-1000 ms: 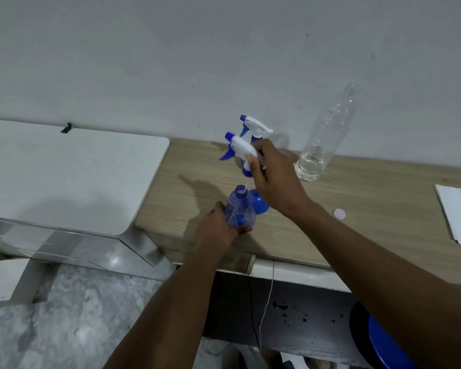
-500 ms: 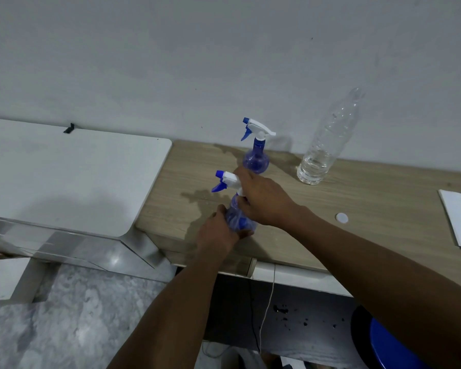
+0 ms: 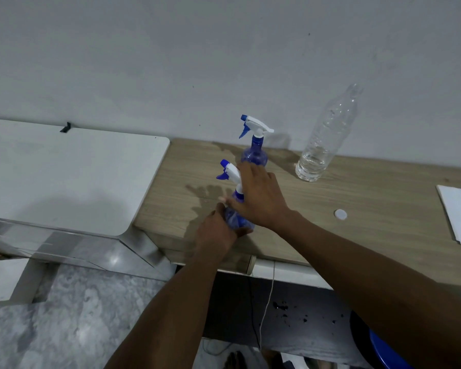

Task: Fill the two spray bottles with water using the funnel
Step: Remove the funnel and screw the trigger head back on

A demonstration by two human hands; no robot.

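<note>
Looking down at a wood desk (image 3: 357,235) against a plain wall. Got the near sprayer (image 3: 234,221) standing upright close to the front edge, blue body, white trigger head (image 3: 230,170) on top and pointing left. Got the left hand (image 3: 217,231) wrapped round the lower body from the left, fingers curled under it. Then the right hand (image 3: 260,199), in from the right and closed over the neck just below the head (collar itself hidden under the fingers, so can't tell how far on). So both hands clamped on the same sprayer, close together, one low and one high, can't tell whether actually touching.

Just behind the right hand, nearer the wall, the far sprayer (image 3: 253,155), upright, head on, untouched. Right of that, the water bottle (image 3: 321,145), clear, uncapped, only a little water at the bottom. Down on the desk to the right of the right wrist, a white cap (image 3: 340,214) lying flat, well apart from the water bottle. Some paper (image 3: 459,214) at the far right edge. Over on the left, a white table (image 3: 64,177) butted up against the desk, and a blue stool (image 3: 386,355) poking out bottom right.
</note>
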